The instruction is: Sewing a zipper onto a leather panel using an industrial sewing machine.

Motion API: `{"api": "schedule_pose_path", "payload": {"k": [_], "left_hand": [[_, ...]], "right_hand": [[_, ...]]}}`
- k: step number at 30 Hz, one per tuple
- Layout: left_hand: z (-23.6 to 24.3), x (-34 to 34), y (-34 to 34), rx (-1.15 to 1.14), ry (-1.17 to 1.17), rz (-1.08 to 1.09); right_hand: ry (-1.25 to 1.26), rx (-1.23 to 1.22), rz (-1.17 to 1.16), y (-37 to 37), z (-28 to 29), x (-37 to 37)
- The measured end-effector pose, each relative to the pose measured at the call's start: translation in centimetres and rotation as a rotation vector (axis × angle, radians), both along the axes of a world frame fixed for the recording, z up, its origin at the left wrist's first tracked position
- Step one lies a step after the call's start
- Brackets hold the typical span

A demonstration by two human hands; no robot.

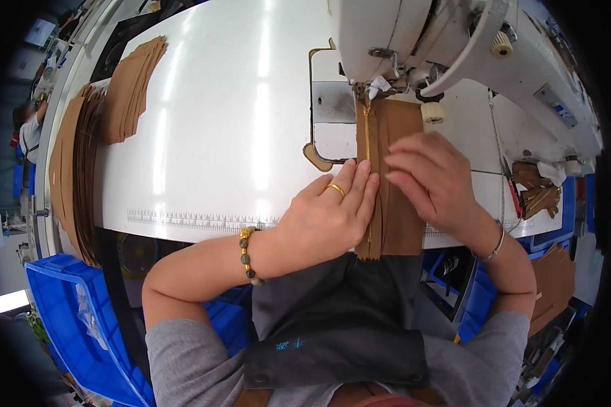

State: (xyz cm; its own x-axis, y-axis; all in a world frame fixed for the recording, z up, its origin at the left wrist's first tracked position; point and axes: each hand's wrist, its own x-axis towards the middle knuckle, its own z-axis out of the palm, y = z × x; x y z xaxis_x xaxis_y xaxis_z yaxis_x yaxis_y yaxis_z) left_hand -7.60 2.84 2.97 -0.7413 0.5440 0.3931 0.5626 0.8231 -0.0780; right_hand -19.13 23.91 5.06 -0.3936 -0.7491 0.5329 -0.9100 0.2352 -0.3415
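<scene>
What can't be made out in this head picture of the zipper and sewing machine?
All in the head view:
Part of the zipper: covered by the left hand.
Part of the brown fabric: hidden by the right hand; whether that hand touches it is unclear.
Needle tip: too small among the parts of the sewing machine.
Machine's top: cut off by the upper edge.
Co-worker, far left: small and blurred.

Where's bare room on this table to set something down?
Most room: the white tabletop between the brown stacks at left and the left hand and metal plate. A smaller patch lies between the right hand and the red-and-black tool. Crowded: below the sewing machine, with the zippered brown fabric, and around the brown scraps at far right.
</scene>
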Motion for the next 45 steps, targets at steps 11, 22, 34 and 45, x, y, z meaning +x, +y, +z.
{"api": "schedule_pose_path", "payload": {"k": [11,22,34,45], "left_hand": [[-0.3,-0.1,0.2,0.034,-0.007,0.0],[-0.4,-0.1,0.1,0.04,0.009,-0.009],[-0.5,-0.6,-0.3,0.201,-0.047,-0.007],[-0.2,1.5,0.6,0.173,0.0,0.034]], "right_hand": [[0.03,0.117,-0.061,-1.5,-3.7,-3.6],[0.025,0.193,-0.078,-0.4,-2.4,-1.4],[0.169,0.131,0.129,2.7,-3.3,7.7],[0.303,0.072,0.218,2.6,-3.8,7.7]]}}
